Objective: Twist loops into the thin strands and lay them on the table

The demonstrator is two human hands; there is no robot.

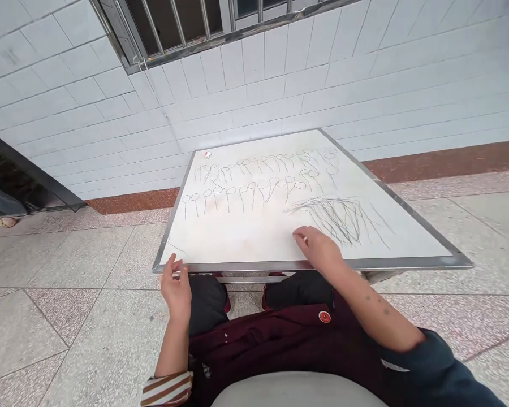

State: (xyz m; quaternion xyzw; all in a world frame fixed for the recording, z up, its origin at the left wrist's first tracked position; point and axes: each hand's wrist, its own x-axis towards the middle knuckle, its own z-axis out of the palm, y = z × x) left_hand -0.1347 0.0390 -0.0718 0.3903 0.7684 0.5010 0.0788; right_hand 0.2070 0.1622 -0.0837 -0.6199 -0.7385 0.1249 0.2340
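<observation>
A white-topped table with a metal rim stands before me. Rows of thin dark strands, many with a loop at one end, lie or are marked across its far half; I cannot tell which. To the right is a tangled bundle of long dark strands. My right hand is over the near edge, just left of that bundle, thumb and fingertips pinched; whatever is between them is too small to see. At the near left corner my left hand has its fingers apart and slightly bent, close to the rim and a faint single strand.
A small red and white object sits at the table's far left corner. Behind the table rises a white tiled wall with a barred window. My knees are under the near edge. A dark doorway is at left.
</observation>
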